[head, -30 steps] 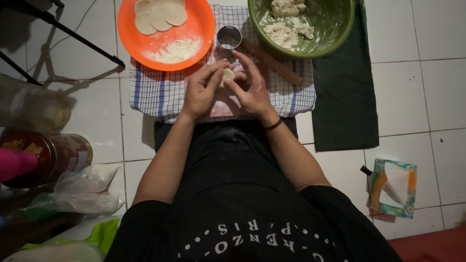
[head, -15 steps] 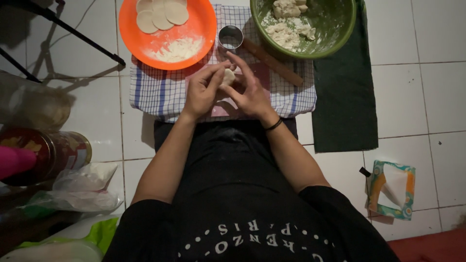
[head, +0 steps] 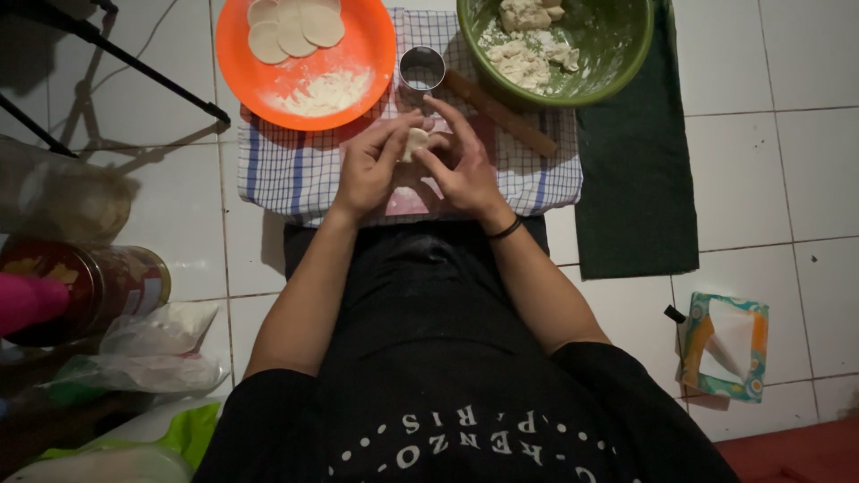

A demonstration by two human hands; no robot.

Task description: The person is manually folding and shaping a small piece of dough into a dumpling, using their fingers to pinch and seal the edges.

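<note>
The floor (head: 769, 161) is laid with large white square tiles, joined by thin grey grout lines. Light is dim and uneven: the tiles at the right look pale grey, while the left side falls into shadow. Across the upper left, thin black metal legs (head: 107, 54) of some stand cross the tiles and throw spindly shadows beside them. A dark green mat (head: 635, 197) lies flat on the floor at the upper right. At the lower right corner a strip of red surface (head: 796, 452) meets the tiles. The left edge is cluttered and dark, its far corner too shadowed to tell apart.
</note>
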